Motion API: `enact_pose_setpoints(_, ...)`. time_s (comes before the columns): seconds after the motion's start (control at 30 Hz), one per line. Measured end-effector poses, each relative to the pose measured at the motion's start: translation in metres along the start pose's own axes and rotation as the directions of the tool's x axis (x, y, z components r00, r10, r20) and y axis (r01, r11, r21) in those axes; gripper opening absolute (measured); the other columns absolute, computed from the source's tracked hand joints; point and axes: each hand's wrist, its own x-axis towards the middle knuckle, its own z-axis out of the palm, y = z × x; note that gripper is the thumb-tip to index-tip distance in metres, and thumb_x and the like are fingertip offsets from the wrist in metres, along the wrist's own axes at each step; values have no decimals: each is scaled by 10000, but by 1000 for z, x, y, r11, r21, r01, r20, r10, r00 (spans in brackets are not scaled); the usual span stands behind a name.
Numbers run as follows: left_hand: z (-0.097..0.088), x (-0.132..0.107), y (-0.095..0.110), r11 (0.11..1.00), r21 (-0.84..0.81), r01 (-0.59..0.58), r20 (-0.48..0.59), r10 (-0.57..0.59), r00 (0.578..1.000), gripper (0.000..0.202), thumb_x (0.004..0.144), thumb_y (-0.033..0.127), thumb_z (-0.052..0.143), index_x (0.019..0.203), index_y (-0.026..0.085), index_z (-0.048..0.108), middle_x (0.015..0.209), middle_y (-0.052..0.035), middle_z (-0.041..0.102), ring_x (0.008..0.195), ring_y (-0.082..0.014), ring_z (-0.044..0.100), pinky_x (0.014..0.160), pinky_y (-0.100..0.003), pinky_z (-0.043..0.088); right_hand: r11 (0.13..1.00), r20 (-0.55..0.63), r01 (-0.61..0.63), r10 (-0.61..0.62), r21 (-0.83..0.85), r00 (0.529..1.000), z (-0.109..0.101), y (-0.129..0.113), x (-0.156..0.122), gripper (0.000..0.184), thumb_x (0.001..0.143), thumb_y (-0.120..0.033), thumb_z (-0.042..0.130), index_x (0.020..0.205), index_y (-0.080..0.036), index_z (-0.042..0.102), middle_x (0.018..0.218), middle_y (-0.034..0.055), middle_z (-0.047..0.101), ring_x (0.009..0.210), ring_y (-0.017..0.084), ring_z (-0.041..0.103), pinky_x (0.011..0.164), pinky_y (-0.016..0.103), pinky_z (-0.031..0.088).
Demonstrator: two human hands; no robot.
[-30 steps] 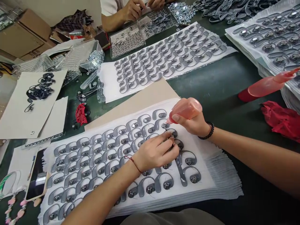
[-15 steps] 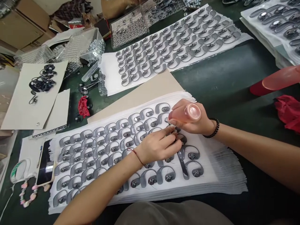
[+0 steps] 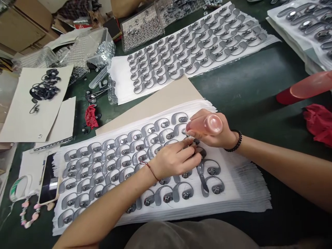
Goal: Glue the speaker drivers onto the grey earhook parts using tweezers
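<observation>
Rows of grey hook-shaped parts [image 3: 111,166] with metal discs lie on a stack of white sheets [image 3: 243,186] in front of me. My left hand [image 3: 173,160] rests on the rows, fingers pressed together and pinching a small dark grey part near the right end. My right hand [image 3: 210,133] is wrapped round a small pink squeeze bottle [image 3: 207,125], its tip pointing down at the part under my left fingertips. A black bead bracelet sits on my right wrist and a red string on my left.
A second sheet of grey parts [image 3: 192,48] lies beyond, a third [image 3: 306,24] at the far right. Another pink bottle [image 3: 303,88] and a red cloth [image 3: 317,122] lie at right. A phone [image 3: 49,178], white cards, clear trays [image 3: 141,33] and cardboard boxes sit at left and back.
The view tipped down, so the other person at the back is nearly out of frame. My right hand turned the bottle more end-on. My left hand stays pinched on the same part.
</observation>
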Motion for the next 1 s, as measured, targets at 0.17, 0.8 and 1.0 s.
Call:
enact_pose_setpoints(0.17, 1, -2, -1, 1000, -22, -1, -1, 1, 1000, 68, 764, 97, 616, 825, 119, 594, 701, -8, 653, 795, -174, 668, 680, -232, 562, 997, 12, 41, -40, -61, 999, 0, -1, 0, 112, 772, -273, 679, 747, -168, 650, 787, 14, 626, 704, 127, 598, 632, 231, 482)
enact_pose_setpoints(0.8, 0, -1, -2, 999, -33, 5, -15, -5, 1000, 83, 753, 98, 631, 827, 128, 610, 725, -9, 673, 809, -177, 669, 727, -242, 568, 984, -36, 72, -79, -164, 996, 0, -4, 1, 106, 791, -263, 667, 738, -181, 628, 768, 5, 623, 704, 120, 600, 638, 226, 495)
enact_pose_setpoints(1.0, 1, 0, -3, 999, -54, 6, -29, -8, 1000, 80, 752, 97, 633, 824, 118, 604, 716, -20, 674, 809, -190, 671, 721, -247, 570, 982, -58, 60, -71, -181, 996, 0, -5, 2, 107, 787, -265, 670, 740, -180, 626, 756, 9, 628, 696, 125, 603, 617, 226, 495)
